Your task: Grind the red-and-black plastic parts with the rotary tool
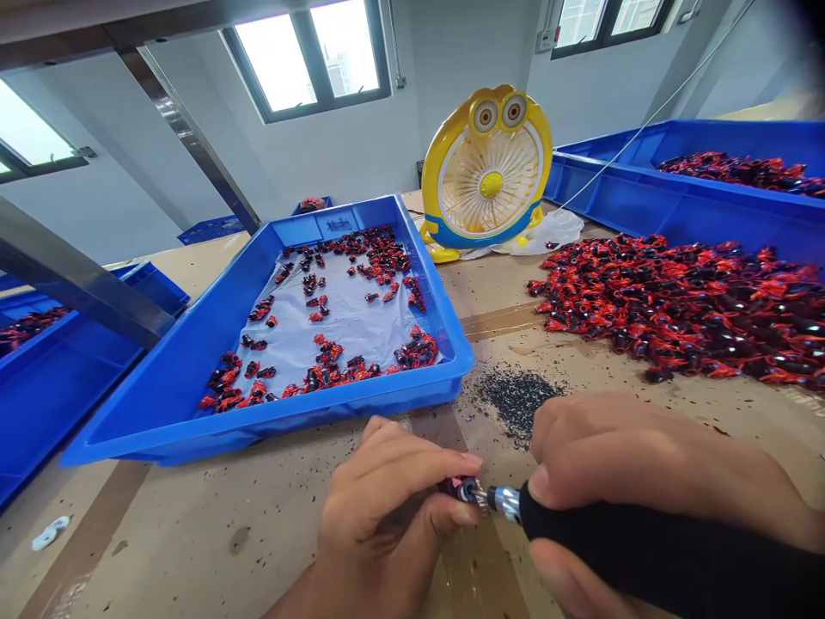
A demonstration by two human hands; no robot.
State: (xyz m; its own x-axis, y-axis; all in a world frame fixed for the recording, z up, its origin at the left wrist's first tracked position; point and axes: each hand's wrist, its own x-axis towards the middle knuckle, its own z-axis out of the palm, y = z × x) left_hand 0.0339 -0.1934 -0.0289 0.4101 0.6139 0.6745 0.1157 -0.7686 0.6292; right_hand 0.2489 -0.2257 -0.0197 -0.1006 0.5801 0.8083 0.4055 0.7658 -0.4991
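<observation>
While a big heap of red-and-black parts [683,301] waits on the table [193,524], the blue tray [161,395] holds far fewer. Right hand [644,481] grips a black-handled tool [644,550], its tip at one small part [459,488] pinched in left hand [387,516].

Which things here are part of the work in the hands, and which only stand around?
In use: left hand pinching a small red-black part; right hand gripping the black-handled tool; loose parts pile; blue tray.
Around: yellow fan; far blue bin.
</observation>
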